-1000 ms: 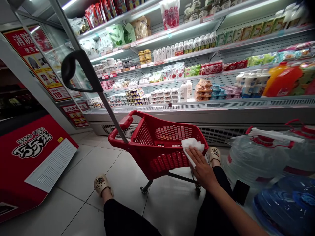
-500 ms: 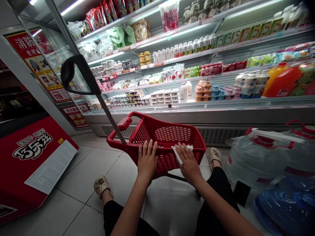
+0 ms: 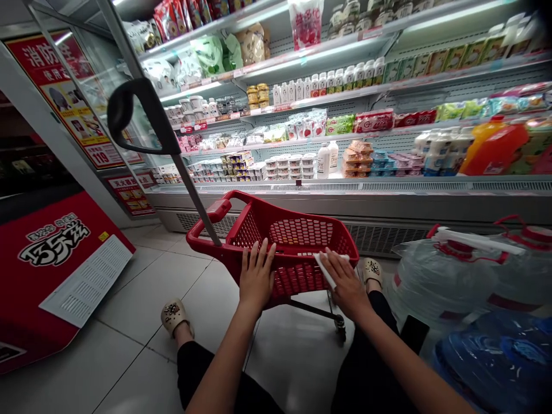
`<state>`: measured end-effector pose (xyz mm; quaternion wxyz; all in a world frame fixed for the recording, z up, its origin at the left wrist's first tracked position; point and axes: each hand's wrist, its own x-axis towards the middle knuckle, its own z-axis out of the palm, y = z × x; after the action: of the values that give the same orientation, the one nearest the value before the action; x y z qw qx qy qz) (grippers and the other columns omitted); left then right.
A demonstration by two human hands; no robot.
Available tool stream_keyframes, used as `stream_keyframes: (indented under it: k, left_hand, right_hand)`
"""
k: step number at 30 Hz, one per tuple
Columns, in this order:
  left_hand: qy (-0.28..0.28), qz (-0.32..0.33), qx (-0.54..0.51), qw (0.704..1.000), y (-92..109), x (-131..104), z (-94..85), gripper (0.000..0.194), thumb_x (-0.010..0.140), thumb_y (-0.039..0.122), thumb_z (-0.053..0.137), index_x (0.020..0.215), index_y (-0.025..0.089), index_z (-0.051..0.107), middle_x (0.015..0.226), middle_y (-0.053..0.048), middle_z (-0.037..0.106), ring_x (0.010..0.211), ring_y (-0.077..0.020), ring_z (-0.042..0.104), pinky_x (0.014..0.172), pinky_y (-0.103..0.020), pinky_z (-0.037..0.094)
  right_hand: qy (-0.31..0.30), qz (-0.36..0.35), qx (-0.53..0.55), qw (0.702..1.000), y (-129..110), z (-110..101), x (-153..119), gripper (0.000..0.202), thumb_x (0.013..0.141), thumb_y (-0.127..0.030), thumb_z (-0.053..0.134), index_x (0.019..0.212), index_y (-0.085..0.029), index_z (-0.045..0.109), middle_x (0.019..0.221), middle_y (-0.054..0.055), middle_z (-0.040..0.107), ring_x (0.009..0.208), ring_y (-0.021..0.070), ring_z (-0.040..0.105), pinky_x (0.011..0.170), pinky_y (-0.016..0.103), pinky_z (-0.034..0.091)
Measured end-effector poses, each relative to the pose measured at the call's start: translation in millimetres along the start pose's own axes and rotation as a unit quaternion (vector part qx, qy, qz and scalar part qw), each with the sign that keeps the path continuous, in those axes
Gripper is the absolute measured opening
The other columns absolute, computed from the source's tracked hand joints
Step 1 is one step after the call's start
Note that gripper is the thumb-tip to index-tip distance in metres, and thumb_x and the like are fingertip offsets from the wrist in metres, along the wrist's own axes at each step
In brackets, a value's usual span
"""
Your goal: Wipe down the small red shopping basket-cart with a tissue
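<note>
In front of me stands a red plastic shopping cart (image 3: 297, 260) with a perforated basket, a grey pole and a black handle (image 3: 142, 118). My left hand (image 3: 257, 279) lies against the near side of the basket, its spread fingers reaching up to the rim. Farther right along that same rim, my right hand (image 3: 345, 284) presses a folded white cloth (image 3: 324, 270) to the red plastic. The cloth shows at the edges of the fingers; the rest is covered by the hand.
A refrigerated display (image 3: 302, 187) full of dairy goods and drinks runs behind the cart. Large water jugs (image 3: 448, 276), a blue one (image 3: 495, 356) and a black phone (image 3: 414, 333) are at right. A red cabinet (image 3: 64, 287) stands at left. My feet flank the cart.
My right hand has slid with the white cloth to the right along the rim, towards the basket's end. My left hand stays at about the same place on the basket.
</note>
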<state>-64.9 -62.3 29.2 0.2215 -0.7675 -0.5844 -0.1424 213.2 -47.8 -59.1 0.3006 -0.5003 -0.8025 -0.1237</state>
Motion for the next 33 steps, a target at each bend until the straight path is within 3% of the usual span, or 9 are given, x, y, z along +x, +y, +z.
stream_keyframes:
  k: [4, 11, 13, 16, 20, 23, 27, 30, 33]
  left_hand:
    - [0.002, -0.007, -0.006, 1.000, 8, 3, 2.5, 0.081, 0.092, 0.030, 0.062, 0.165, 0.026, 0.027, 0.173, -0.005, 0.019, 0.159, -0.0328, 0.020, 0.130, -0.056, 0.009]
    - [0.009, -0.005, 0.014, 1.000, 16, 7, 9.7, 0.085, 0.086, 0.024, 0.063, 0.164, 0.026, 0.029, 0.173, -0.003, 0.019, 0.158, -0.0339, 0.020, 0.130, -0.058, 0.010]
    - [0.010, -0.002, 0.017, 1.000, 16, 7, 10.3, 0.084, 0.086, 0.024, 0.062, 0.164, 0.026, 0.029, 0.173, -0.003, 0.020, 0.158, -0.0337, 0.021, 0.130, -0.058, 0.010]
    - [0.011, 0.001, 0.015, 1.000, 16, 7, 10.0, 0.084, 0.086, 0.024, 0.062, 0.164, 0.027, 0.029, 0.173, -0.002, 0.021, 0.158, -0.0334, 0.023, 0.130, -0.057, 0.010]
    - [0.011, 0.006, 0.007, 1.000, 17, 8, 9.9, 0.085, 0.085, 0.026, 0.063, 0.164, 0.026, 0.030, 0.173, -0.002, 0.021, 0.158, -0.0340, 0.022, 0.130, -0.058, 0.007]
    - [0.008, 0.007, -0.001, 1.000, 20, 11, 10.3, 0.086, 0.084, 0.028, 0.064, 0.163, 0.025, 0.031, 0.172, -0.003, 0.024, 0.157, -0.0346, 0.022, 0.130, -0.059, 0.007]
    - [0.004, 0.009, -0.018, 1.000, 24, 13, 9.5, 0.085, 0.082, 0.027, 0.064, 0.162, 0.024, 0.034, 0.171, -0.004, 0.027, 0.157, -0.0343, 0.024, 0.130, -0.059, 0.008]
    - [0.002, 0.010, -0.025, 1.000, 25, 11, 8.2, 0.084, 0.082, 0.026, 0.063, 0.161, 0.024, 0.036, 0.171, -0.003, 0.027, 0.156, -0.0333, 0.025, 0.130, -0.058, 0.009]
    - [0.002, 0.013, -0.028, 1.000, 26, 7, 7.1, 0.083, 0.082, 0.026, 0.062, 0.161, 0.023, 0.035, 0.171, -0.003, 0.028, 0.156, -0.0325, 0.025, 0.130, -0.057, 0.009]
  right_hand:
    - [0.016, 0.062, -0.018, 0.998, 1, 8, 2, 0.074, 0.105, -0.026, 0.037, 0.167, -0.028, -0.004, 0.174, 0.002, 0.014, 0.158, 0.0280, 0.022, 0.125, 0.053, 0.030]
    - [-0.021, -0.019, -0.004, 1.000, -76, 16, 42, 0.086, 0.097, -0.014, 0.043, 0.166, -0.022, -0.007, 0.174, 0.003, 0.010, 0.160, 0.0267, 0.014, 0.128, 0.048, 0.023]
    - [-0.026, -0.034, 0.001, 0.999, -69, 14, 40, 0.084, 0.097, -0.013, 0.042, 0.166, -0.024, -0.004, 0.174, 0.002, 0.012, 0.159, 0.0263, 0.016, 0.129, 0.049, 0.021]
    - [-0.029, -0.031, 0.012, 0.999, -33, 10, 28, 0.077, 0.100, -0.015, 0.038, 0.167, -0.030, 0.002, 0.173, 0.000, 0.018, 0.159, 0.0251, 0.020, 0.128, 0.051, 0.023]
    - [-0.034, 0.064, 0.047, 0.996, 8, 9, 22, 0.060, 0.109, -0.033, 0.031, 0.166, -0.038, 0.013, 0.171, -0.003, 0.026, 0.158, 0.0269, 0.023, 0.125, 0.060, 0.026]
    - [-0.035, 0.100, 0.121, 0.987, 4, 16, 32, 0.055, 0.110, -0.043, 0.027, 0.165, -0.037, 0.022, 0.170, -0.003, 0.027, 0.159, 0.0268, 0.017, 0.124, 0.059, 0.030]
    - [-0.018, 0.060, 0.233, 0.970, -22, 26, 42, 0.056, 0.111, -0.044, 0.026, 0.165, -0.032, 0.022, 0.172, -0.002, 0.024, 0.161, 0.0243, 0.007, 0.126, 0.052, 0.030]
    - [-0.016, 0.037, 0.272, 0.962, -24, 23, 41, 0.055, 0.111, -0.043, 0.027, 0.165, -0.034, 0.023, 0.171, -0.002, 0.028, 0.159, 0.0222, 0.017, 0.127, 0.049, 0.031]
    - [-0.009, 0.066, 0.238, 0.969, -6, 17, 37, 0.055, 0.111, -0.044, 0.027, 0.165, -0.033, 0.025, 0.168, 0.000, 0.034, 0.157, 0.0226, 0.024, 0.127, 0.049, 0.032]
